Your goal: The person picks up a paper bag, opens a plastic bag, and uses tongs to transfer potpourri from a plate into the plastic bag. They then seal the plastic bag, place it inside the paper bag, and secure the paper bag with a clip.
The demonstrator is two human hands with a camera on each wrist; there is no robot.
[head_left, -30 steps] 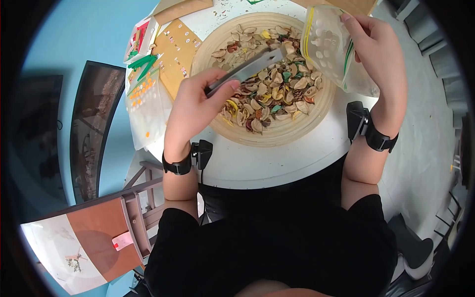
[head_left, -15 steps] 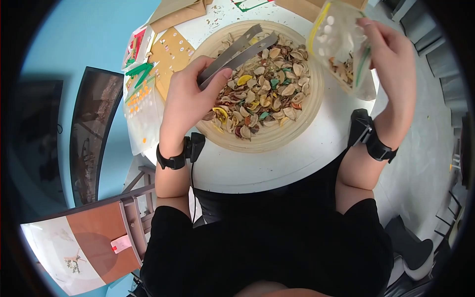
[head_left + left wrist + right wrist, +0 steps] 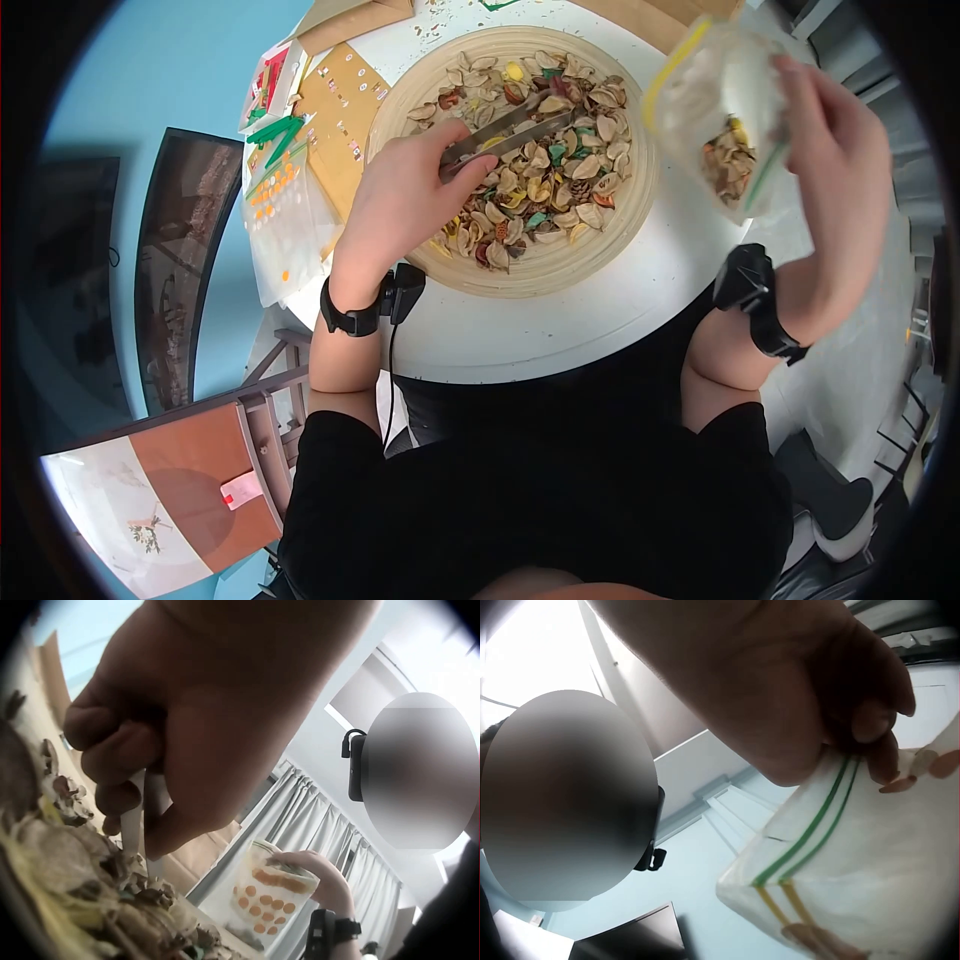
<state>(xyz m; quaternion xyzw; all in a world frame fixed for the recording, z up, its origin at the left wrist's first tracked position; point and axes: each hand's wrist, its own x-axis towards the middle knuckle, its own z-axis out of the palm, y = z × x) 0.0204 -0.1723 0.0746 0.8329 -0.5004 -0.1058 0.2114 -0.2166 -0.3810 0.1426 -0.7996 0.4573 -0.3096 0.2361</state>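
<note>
My left hand [image 3: 405, 195] holds grey metal tongs [image 3: 533, 133] between thumb and fingers. Their two arms stand a little apart, tips down among dried potpourri petals [image 3: 590, 165]. The petals, tan with yellow, green and reddish pieces, cover a round pale wooden tray [image 3: 540, 282]. In the left wrist view the tongs [image 3: 131, 829] point into the pile. Right of the tray, my right hand [image 3: 845, 165] pinches a clear zip bag [image 3: 690, 125] by its green-striped edge. A small heap of potpourri [image 3: 730, 165] lies inside the bag. Orange dots mark the bag [image 3: 259, 919] in the left wrist view.
On the white table [image 3: 480, 345], a dotted plastic bag [image 3: 310, 240], a green clip-like item [image 3: 275, 130] and a brown paper sheet [image 3: 335, 110] lie at the left. A brown paper bag [image 3: 355, 18] and cardboard [image 3: 650, 18] stand at the back.
The tongs rose above the tray with their arms spread, then came down into the petals again. The right hand has moved the bag to the right; potpourri now shows inside it.
</note>
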